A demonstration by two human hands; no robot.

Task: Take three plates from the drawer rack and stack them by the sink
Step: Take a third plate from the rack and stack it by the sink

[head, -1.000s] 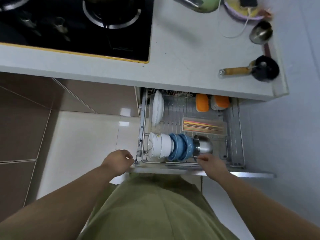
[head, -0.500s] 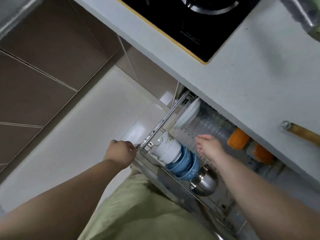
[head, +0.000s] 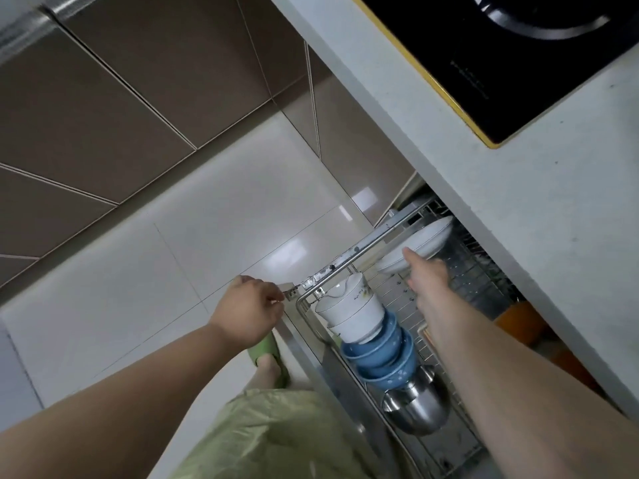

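Note:
White plates [head: 430, 236] stand on edge at the far end of the pulled-out wire drawer rack [head: 366, 245], partly under the countertop. My right hand [head: 427, 276] reaches into the rack with fingers spread, its tips against the rim of the nearest plate; no grip on it is visible. My left hand [head: 249, 312] is closed on the front left corner of the drawer. How many plates there are is hidden by the counter edge and my hand.
White bowls [head: 352, 309], blue bowls [head: 380, 354] and a steel bowl [head: 418, 409] lie nested along the rack's front. Orange containers [head: 518, 316] sit deeper inside. The grey countertop [head: 518, 219] with a black stove [head: 501, 63] overhangs the drawer. Glossy floor lies to the left.
My right hand has gone from the drawer's front edge, over the bowls, to the plates at the back. The view has tilted and swung left. My left hand stays on the drawer corner.

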